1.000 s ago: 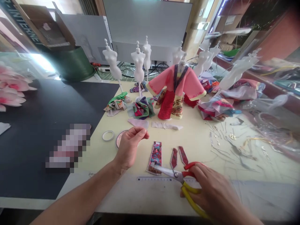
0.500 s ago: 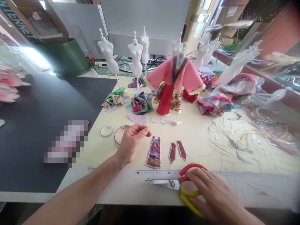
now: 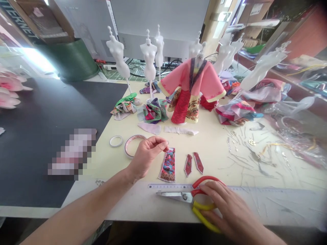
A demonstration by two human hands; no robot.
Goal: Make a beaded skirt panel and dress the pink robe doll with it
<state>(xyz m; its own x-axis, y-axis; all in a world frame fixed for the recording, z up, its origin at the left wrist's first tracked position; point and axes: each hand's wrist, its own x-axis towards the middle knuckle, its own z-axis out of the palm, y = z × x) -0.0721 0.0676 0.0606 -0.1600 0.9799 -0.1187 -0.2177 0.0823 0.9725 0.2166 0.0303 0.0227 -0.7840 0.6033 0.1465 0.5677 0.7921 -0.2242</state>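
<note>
Pinching with your left hand, you have your fingers pressed together just above the top corner of a patterned fabric strip, close to it, though whether they touch it or hold some tiny thing is too small to tell. The strip lies flat on the cream counter, has a beaded edge, and sits just right of your left hand. Two narrow pointed fabric pieces lie side by side further right, clear of both hands.

Your right hand rests over a pair of scissors with red and yellow handles, its fingers curved loosely across those handles; you cannot tell from here if they are gripping. The closed blades point left along a metal ruler, just below the strip.

Left of your left hand sit a roll of tape and a thin white ring. Beyond the strip, a pink doll robe stands on a white mannequin, among other mannequins and heaps of fabric scraps.
</note>
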